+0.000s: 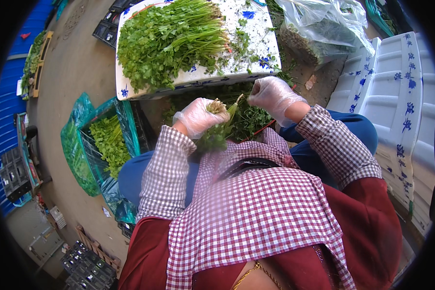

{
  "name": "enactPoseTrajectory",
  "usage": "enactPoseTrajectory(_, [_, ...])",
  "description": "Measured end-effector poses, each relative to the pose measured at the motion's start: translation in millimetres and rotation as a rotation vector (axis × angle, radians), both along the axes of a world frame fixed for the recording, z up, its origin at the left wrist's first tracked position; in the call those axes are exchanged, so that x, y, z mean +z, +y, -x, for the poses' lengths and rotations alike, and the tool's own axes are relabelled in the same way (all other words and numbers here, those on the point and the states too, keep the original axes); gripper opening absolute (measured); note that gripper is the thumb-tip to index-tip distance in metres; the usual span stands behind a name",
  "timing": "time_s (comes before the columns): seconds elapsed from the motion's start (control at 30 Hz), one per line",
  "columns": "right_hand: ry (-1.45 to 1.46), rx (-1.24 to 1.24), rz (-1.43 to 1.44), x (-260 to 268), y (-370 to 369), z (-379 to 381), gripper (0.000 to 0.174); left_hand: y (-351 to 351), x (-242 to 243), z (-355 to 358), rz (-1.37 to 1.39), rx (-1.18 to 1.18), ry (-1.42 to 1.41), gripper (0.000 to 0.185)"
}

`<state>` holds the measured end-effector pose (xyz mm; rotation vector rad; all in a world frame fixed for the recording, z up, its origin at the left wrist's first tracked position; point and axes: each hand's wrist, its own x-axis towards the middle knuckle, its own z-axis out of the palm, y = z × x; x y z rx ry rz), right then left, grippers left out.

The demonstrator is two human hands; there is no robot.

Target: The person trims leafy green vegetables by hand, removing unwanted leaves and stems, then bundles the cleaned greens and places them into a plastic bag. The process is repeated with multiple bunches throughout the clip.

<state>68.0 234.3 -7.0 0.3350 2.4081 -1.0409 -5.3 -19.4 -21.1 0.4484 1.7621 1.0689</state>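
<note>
My left hand (204,116), in a clear plastic glove, grips a small bunch of coriander-like greens (214,136). Their pale cut or root ends poke up above the thumb, and the leaves hang down over my lap. One stalk (234,107) splays out to the right of that bunch. To its right is my right hand (275,95), gloved the same way, with curled fingers; whether a thin stem is pinched there is hidden. A large pile of the same greens (174,40) lies on a white foam box (252,40) in front, stems pointing right.
Loose greens (252,121) lie below my hands. At left stands a crate lined with green plastic (128,123), holding more greens. White foam boxes (388,98) with blue writing stand at right. A clear plastic bag (322,29) of produce sits at the back right.
</note>
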Motion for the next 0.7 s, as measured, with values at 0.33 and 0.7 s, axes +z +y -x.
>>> enactPoseTrajectory(0.33, [-0.042, -0.107, 0.691, -14, -19, -13, 0.026, 12, 14, -6, -0.165, 0.048, -0.165, 0.021])
enactPoseTrajectory(0.7, [0.348, -0.22, 0.578, -24, -31, -21, 0.035, 11, 2, -2, -0.127, 0.184, -0.124, 0.022])
